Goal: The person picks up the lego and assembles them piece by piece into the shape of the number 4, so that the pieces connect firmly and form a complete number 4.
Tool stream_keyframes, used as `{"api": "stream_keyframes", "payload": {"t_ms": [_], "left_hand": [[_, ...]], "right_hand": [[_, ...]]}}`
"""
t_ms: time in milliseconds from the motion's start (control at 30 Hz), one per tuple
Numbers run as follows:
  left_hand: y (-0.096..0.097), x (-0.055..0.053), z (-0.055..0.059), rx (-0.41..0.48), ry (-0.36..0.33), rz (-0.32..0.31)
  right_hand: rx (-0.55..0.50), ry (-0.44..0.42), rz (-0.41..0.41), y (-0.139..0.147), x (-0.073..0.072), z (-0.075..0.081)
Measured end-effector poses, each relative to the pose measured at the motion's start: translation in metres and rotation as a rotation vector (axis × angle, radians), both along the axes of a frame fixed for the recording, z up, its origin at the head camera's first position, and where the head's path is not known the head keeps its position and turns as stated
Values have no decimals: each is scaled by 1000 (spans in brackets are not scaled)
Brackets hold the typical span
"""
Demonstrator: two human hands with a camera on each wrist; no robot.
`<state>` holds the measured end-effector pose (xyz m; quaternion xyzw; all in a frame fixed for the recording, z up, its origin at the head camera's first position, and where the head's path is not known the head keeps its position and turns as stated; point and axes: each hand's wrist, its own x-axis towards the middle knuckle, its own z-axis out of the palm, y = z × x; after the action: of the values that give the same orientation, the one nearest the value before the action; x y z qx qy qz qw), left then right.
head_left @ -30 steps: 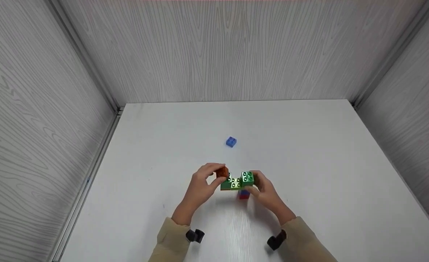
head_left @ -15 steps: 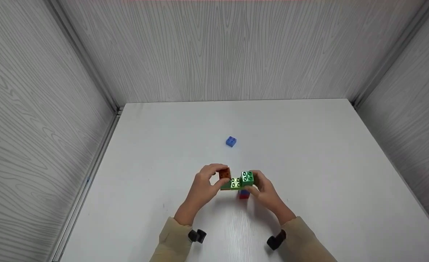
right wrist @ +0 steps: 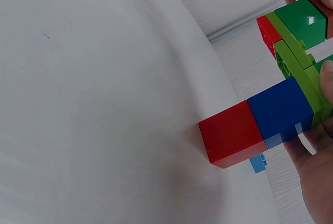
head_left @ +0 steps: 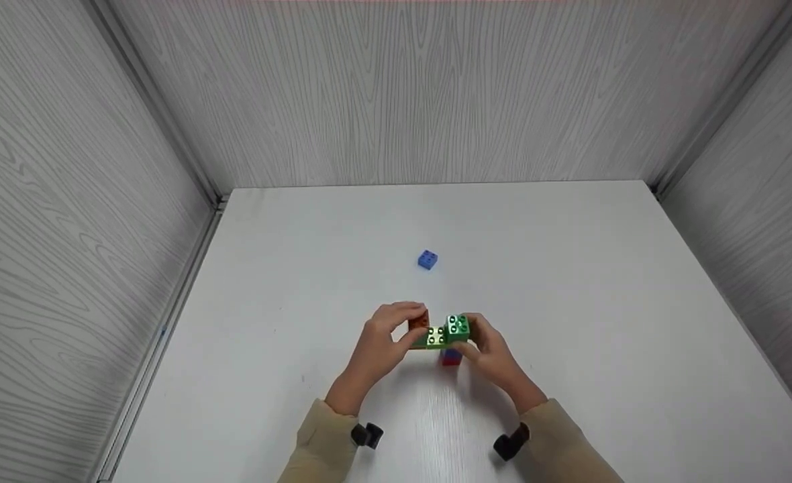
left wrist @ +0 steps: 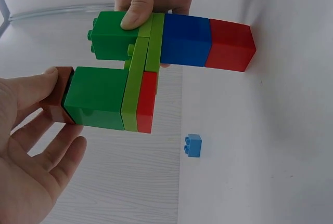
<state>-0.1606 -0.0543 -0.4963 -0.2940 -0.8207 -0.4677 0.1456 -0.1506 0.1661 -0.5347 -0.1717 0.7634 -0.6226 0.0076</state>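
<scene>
Between my hands stands a toy brick structure: a red brick (left wrist: 230,44) at the bottom, a blue brick (left wrist: 186,39) on it, then overlapping lime-green flat bricks (left wrist: 137,78). Two green bricks rise from these, the left one (left wrist: 99,98) and the right one (left wrist: 109,42). A thin red brick (left wrist: 146,103) sits beneath the left end. My left hand (head_left: 376,343) pinches a brown brick (left wrist: 63,81) between thumb and fingers, right at the top of the left green brick. My right hand (head_left: 495,355) grips the right green brick, its thumb on the near side.
A loose blue brick (head_left: 427,259) lies farther back on the white table (head_left: 288,268). Grey wood-grain panels stand along the back (head_left: 396,94) and both sides. Each wrist carries a small black camera, the left one (head_left: 367,435) beside the sleeve.
My left hand has moved slightly right, turning the brown brick and bringing it down onto the left green brick. The right hand has stayed in place on the structure.
</scene>
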Motion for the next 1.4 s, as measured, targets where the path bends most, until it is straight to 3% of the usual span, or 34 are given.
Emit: {"api": "stream_keyframes", "payload": {"t_ms": [133, 300, 600, 900, 1400], "left_hand": [[1, 0, -1, 20, -5, 1], [4, 1, -1, 77, -73, 19], [8, 4, 1, 214, -288, 90], [10, 7, 1, 209, -493, 162], [8, 8, -5, 188, -694, 191]], "right_hand": [[1, -8, 3, 0, 0, 1], [1, -21, 3, 0, 1, 1], [7, -27, -10, 0, 1, 1], [11, -34, -21, 0, 1, 1], [17, -36, -16, -1, 2, 2]]}}
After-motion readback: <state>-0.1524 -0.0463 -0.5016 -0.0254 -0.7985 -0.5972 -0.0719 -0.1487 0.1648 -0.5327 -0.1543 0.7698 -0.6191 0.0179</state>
